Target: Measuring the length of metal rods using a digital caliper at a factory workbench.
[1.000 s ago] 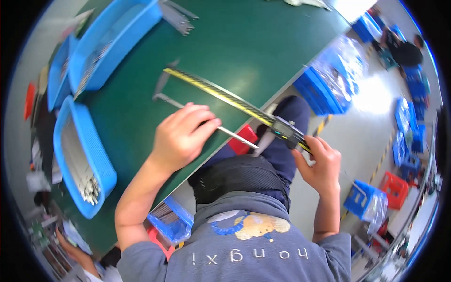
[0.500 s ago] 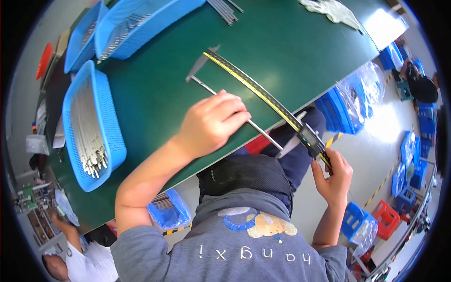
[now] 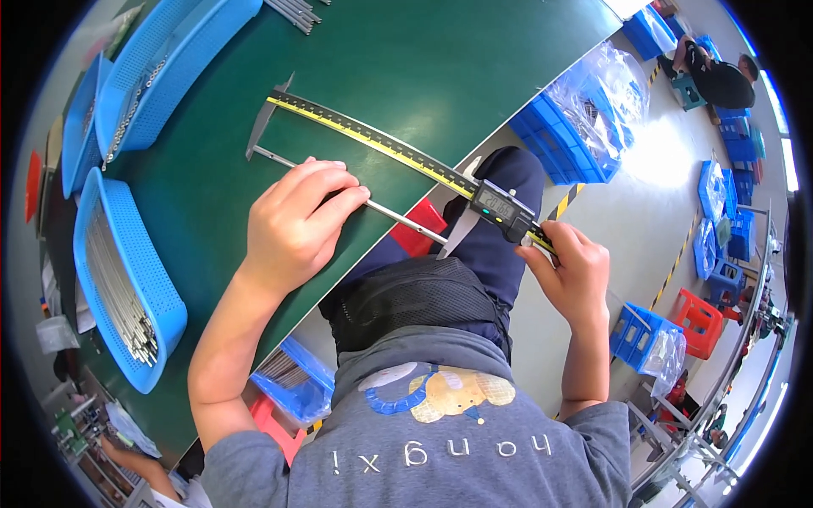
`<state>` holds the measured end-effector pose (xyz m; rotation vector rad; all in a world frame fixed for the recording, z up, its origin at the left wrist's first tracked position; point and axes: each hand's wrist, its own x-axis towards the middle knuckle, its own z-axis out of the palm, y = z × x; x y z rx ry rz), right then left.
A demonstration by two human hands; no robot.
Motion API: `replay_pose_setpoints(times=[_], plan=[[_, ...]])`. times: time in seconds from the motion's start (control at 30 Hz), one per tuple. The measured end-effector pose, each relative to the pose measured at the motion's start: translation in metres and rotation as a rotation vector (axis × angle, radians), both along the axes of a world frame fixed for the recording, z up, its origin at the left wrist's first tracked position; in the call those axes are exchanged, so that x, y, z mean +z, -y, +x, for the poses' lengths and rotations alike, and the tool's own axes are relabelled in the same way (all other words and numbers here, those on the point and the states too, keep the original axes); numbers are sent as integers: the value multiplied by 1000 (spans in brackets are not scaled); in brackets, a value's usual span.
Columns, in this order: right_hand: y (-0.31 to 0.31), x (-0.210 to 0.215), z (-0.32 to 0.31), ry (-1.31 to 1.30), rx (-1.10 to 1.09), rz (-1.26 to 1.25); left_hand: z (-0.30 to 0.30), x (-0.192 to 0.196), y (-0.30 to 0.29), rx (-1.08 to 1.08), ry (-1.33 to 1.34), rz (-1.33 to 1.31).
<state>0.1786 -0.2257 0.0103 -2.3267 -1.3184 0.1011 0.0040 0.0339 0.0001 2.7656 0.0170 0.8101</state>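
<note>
My left hand [image 3: 301,216] is closed around the middle of a thin metal rod [image 3: 394,216], above the edge of the green table. The rod lies between the jaws of a long digital caliper [image 3: 373,144]: one end is at the far jaw over the table, the other at the sliding jaw beside my leg. My right hand [image 3: 569,267] grips the caliper's beam just behind its slider, thumb near the display housing. The beam slants down to the right, past the table edge.
Blue mesh baskets of metal rods, one basket [image 3: 169,296] nearest, stand at the left of the green table [image 3: 406,68]. Loose rods [image 3: 296,13] lie at the far side. Blue crates [image 3: 559,135] and a red stool [image 3: 699,322] are on the floor. Co-workers sit at far right and lower left.
Both hands, with the rod and caliper, now appear farther left, and the caliper lies flatter. The whole scene has shifted left in view; the rod stays between the jaws.
</note>
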Motion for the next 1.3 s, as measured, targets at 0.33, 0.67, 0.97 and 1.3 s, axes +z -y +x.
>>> replay_pose_setpoints(times=[0.33, 0.67, 0.97, 1.3], plan=[[-2, 1, -7, -3, -19, -33, -6, 5, -1, -11, -60, -33], [-5, -2, -4, -21, -16, -23, 6, 14, 20, -143, -165, -68], [5, -2, -7, -86, -17, 45, -6, 52, 44, -64, 95, 238], [-1, -7, -3, -83, 5, 33, -55, 118, -114, 384, 522, 82]])
